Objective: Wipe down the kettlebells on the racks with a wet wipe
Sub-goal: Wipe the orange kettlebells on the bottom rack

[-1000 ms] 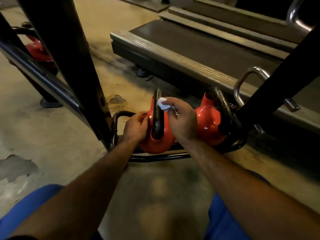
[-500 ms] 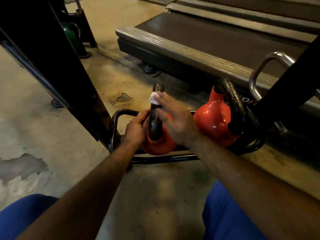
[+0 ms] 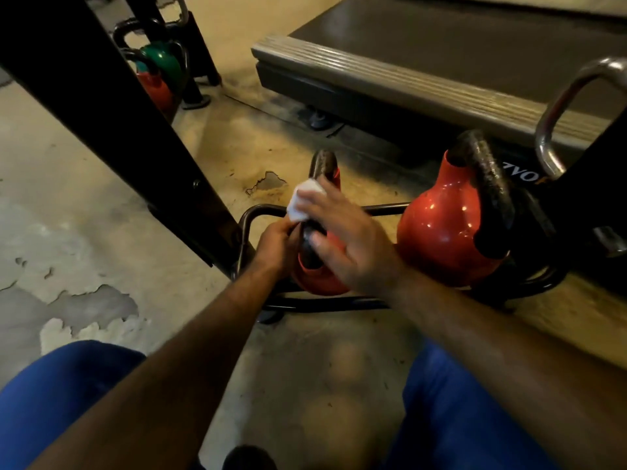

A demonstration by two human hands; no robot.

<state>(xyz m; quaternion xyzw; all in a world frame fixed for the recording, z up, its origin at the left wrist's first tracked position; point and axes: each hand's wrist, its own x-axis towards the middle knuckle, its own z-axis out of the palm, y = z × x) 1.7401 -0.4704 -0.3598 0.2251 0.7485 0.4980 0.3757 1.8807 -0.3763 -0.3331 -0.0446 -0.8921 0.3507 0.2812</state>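
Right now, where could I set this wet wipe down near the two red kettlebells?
Bare concrete floor lies between your blue-clad knees, before the low black tube rack. More lies left of the black upright post. The rack holding both red kettlebells and your hands is crowded.

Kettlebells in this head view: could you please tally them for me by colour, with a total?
Red kettlebells: 3, namely the one under the hands, the one to its right on the rack, and one at far left behind the post.
Green kettlebells: 1, above that far red one.
Total: 4
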